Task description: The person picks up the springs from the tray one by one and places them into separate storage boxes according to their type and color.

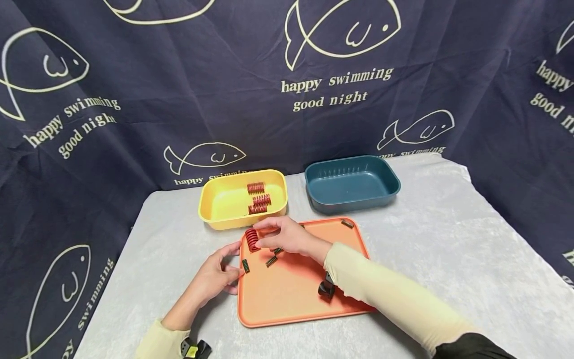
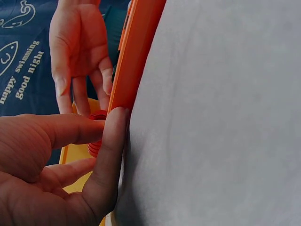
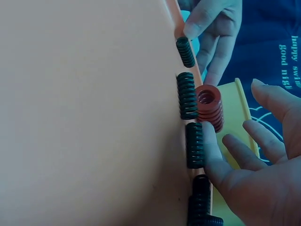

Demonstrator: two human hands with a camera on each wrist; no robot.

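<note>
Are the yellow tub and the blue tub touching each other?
Apart. The head view shows a strip of grey table between the yellow tub and the blue tub.

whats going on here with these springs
A person's left hand holds the left edge of an orange tray. The right hand, fingers apart, is at a red coil spring by the tray's far left corner. Dark green coil springs also lie on the tray. Three more red springs are in the yellow bin behind it, with a dark teal bin beside that.
</note>
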